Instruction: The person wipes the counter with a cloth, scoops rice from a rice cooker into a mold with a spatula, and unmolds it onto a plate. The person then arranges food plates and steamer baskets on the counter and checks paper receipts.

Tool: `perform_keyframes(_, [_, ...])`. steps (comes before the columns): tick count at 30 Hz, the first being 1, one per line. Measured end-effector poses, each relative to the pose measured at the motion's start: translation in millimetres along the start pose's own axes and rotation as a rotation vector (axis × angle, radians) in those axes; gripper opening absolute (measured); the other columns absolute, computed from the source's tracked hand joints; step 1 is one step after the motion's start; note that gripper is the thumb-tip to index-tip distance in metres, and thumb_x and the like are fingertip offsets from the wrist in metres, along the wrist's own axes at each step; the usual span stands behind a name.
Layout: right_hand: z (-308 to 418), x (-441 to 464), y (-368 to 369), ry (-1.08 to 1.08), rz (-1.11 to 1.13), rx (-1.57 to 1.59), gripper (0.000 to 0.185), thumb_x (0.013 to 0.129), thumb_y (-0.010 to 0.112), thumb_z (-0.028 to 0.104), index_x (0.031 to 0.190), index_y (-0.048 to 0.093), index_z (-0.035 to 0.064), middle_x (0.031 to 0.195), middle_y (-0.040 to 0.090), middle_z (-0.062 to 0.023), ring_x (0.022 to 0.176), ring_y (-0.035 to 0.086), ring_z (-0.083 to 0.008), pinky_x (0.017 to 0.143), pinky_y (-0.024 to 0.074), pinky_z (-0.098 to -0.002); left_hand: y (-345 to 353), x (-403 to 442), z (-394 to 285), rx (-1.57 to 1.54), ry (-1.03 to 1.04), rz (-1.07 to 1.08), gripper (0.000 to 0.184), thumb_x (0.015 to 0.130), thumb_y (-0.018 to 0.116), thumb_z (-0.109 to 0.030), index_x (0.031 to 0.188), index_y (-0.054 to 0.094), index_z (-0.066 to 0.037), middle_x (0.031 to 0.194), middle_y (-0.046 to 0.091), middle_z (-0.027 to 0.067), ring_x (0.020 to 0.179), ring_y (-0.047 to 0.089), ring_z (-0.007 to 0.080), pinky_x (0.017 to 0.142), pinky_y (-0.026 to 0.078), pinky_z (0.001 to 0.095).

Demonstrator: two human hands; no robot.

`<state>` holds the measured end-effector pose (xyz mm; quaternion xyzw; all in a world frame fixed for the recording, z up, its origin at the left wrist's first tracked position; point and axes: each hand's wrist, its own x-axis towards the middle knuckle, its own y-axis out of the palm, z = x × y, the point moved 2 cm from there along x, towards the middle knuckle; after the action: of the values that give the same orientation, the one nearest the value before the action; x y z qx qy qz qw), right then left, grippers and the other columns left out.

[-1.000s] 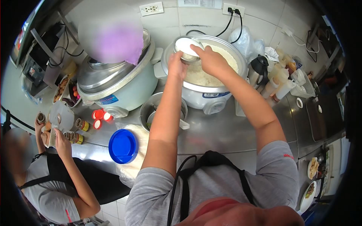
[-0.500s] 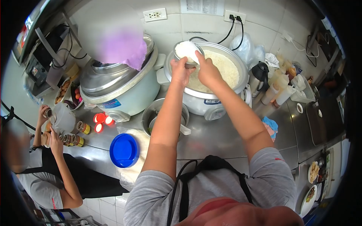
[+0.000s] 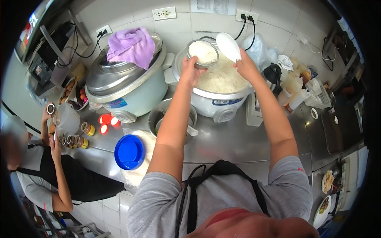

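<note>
My left hand (image 3: 192, 72) is closed round a small bowl (image 3: 216, 59) heaped with white rice (image 3: 202, 52), held over the left rim of a large rice cooker (image 3: 234, 95). A white rice paddle (image 3: 228, 45) stands blade up in my right hand (image 3: 245, 66), its fingers wrapped round the handle. The paddle's blade is apart from the bowl, to its right. Below both hands, cooked rice (image 3: 224, 79) fills the open cooker. Just in front of it a metal pot (image 3: 162, 113) with a white handle inside sits on the counter, partly behind my left forearm.
A second, lidded cooker (image 3: 131, 95) carries a purple cloth (image 3: 133, 45) at left. A blue lid (image 3: 129, 152) lies nearer me. Squeeze bottles (image 3: 297, 97) and a thermos (image 3: 272, 75) stand at right. A co-worker (image 3: 55, 170) at left holds a jar (image 3: 50, 108).
The paddle has moved right and up, away from the bowl, and its blade now points upward. The bowl remains in my left hand. The co-worker has shifted slightly left.
</note>
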<state>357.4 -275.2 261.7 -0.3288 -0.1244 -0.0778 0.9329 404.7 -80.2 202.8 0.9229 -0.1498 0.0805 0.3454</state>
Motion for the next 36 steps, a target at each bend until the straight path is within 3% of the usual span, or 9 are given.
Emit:
perform_keyframes(6, [32.3,-45.7,-12.5,-0.047,0.273,0.092,0.056,0.082,0.045,0.016,0.132,0.021,0.0278,0.072,0.056,-0.0139,0.050,0.053,-0.0196,0.047,0.0449,-0.0305,22.2,-43.0,-10.5,0.072,0.019,-0.039,0.035,0.085,0.041,-0.022,0.113,0.037,-0.001,0.112,0.048,0.0153,0.100,0.051,0.0274,0.076,0.046,0.0432])
perform_keyframes(9, [41.2,-62.0,1.2,-0.598,-0.009,-0.271,0.052,0.083,0.045,0.022,0.130,0.023,0.0298,0.078,0.058,-0.0178,0.065,0.058,-0.0290,0.059,0.0461,-0.0372,26.5,-80.0,-6.8,0.054,0.011,-0.045,0.038,0.086,0.042,-0.027,0.113,0.037,0.000,0.112,0.048,0.0161,0.098,0.052,0.0279,0.075,0.047,0.0426])
perform_keyframes(10, [38.6,-67.4,-0.4,-0.288,0.216,-0.348,0.050,0.084,0.044,0.022,0.130,0.024,0.0274,0.094,0.056,-0.0216,0.083,0.055,-0.0361,0.073,0.0430,-0.0382,22.6,-90.2,-4.0,0.035,0.003,-0.053,0.040,0.086,0.042,-0.029,0.113,0.036,0.000,0.111,0.048,0.0163,0.097,0.053,0.0280,0.074,0.048,0.0424])
perform_keyframes(23, [39.5,-98.8,41.4,-0.268,0.350,-0.410,0.036,0.087,0.037,0.021,0.123,0.040,0.0223,0.090,0.059,-0.0186,0.078,0.058,-0.0312,0.071,0.0440,-0.0367,19.7,-135.9,-1.6,0.009,0.030,-0.096,0.034,0.086,0.040,-0.024,0.114,0.031,-0.006,0.113,0.046,0.0142,0.098,0.052,0.0272,0.074,0.048,0.0427])
perform_keyframes(25, [23.7,-85.5,40.2,-0.478,0.316,-0.113,0.036,0.088,0.037,0.022,0.124,0.039,0.0202,0.086,0.060,-0.0122,0.063,0.057,-0.0220,0.058,0.0456,-0.0324,19.7,-139.7,3.4,-0.024,0.030,-0.144,0.036,0.085,0.042,-0.023,0.115,0.030,-0.007,0.115,0.045,0.0132,0.100,0.050,0.0275,0.076,0.046,0.0451])
perform_keyframes(26, [52.8,-98.6,18.7,-0.071,0.452,-0.042,0.037,0.088,0.037,0.027,0.124,0.039,0.0198,0.068,0.054,-0.0065,0.044,0.045,-0.0125,0.039,0.0393,-0.0274,23.6,-139.1,5.4,-0.025,0.054,-0.166,0.036,0.085,0.042,-0.022,0.115,0.030,-0.007,0.115,0.044,0.0131,0.101,0.050,0.0277,0.077,0.045,0.0455])
perform_keyframes(29, [43.1,-89.5,9.9,0.156,0.353,0.144,0.037,0.088,0.037,0.030,0.124,0.040,0.0209,0.056,0.042,-0.0025,0.034,0.034,-0.0088,0.029,0.0297,-0.0237,29.3,-141.3,6.8,-0.044,0.087,-0.191,0.042,0.084,0.045,-0.023,0.118,0.026,-0.008,0.120,0.038,0.0130,0.106,0.045,0.0278,0.080,0.041,0.0479])
perform_keyframes(34, [-12.1,-80.4,58.6,-0.540,0.045,-0.099,0.041,0.085,0.043,0.036,0.122,0.042,0.0191,0.050,0.038,-0.0010,0.036,0.037,-0.0108,0.032,0.0328,-0.0258,32.7,-149.3,4.7,-0.033,0.079,-0.190,0.048,0.081,0.048,-0.021,0.120,0.022,-0.010,0.122,0.035,0.0133,0.108,0.042,0.0271,0.080,0.040,0.0494])
perform_keyframes(36, [33.0,-96.6,17.2,0.012,0.515,-0.048,0.042,0.084,0.043,0.036,0.122,0.042,0.0187,0.051,0.038,-0.0014,0.037,0.038,-0.0107,0.033,0.0328,-0.0255,29.9,-157.7,-1.0,0.001,0.068,-0.183,0.048,0.080,0.049,-0.019,0.120,0.023,-0.009,0.120,0.037,0.0132,0.106,0.044,0.0266,0.079,0.041,0.0480])
